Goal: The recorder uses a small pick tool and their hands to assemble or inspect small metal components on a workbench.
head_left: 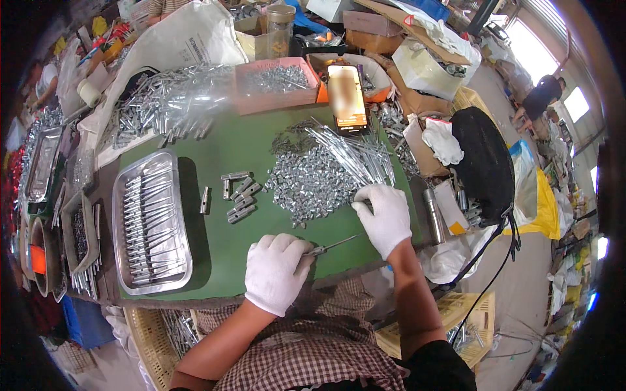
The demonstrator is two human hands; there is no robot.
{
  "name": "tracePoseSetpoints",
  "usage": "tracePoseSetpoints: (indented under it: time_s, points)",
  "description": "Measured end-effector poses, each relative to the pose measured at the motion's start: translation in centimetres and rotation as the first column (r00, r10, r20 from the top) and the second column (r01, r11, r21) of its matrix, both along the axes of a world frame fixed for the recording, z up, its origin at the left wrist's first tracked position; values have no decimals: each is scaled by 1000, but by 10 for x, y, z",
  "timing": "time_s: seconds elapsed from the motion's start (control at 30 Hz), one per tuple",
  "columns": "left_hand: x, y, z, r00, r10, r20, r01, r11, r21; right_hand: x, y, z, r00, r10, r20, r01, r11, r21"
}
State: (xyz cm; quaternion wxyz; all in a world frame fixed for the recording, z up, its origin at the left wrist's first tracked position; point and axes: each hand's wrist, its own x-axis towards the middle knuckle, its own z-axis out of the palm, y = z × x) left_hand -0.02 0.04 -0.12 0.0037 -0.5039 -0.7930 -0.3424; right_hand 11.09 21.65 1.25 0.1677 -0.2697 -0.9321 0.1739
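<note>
A slender silver metal rod (331, 246) is pinched by the white-gloved left hand (277, 270), pointing rightward; the right hand (383, 216)'s hold cannot be told.

The left fisheye camera on my head looks down and forward over my left hand (277, 272) and right hand (385, 218) at the green worktop (218, 153), close enough that my forearms (417, 296) cross the lower edge. The wide lens curves straight edges toward a dark round rim and reaches the workshop floor (521, 296) at right.
</note>
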Motion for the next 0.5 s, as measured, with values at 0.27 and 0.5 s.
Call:
tracePoseSetpoints:
  time_s: [0.27, 0.5]
  points:
    - [0, -1, -3, 1000, -5, -23, 5, 1000, 3, 12, -60, 0, 938, 303, -168, -320, 943, -86]
    - [0, -1, -4, 1000, -10, -24, 11, 1000, 14, 8, -68, -10, 922, 295, -249, -317, 947, -53]
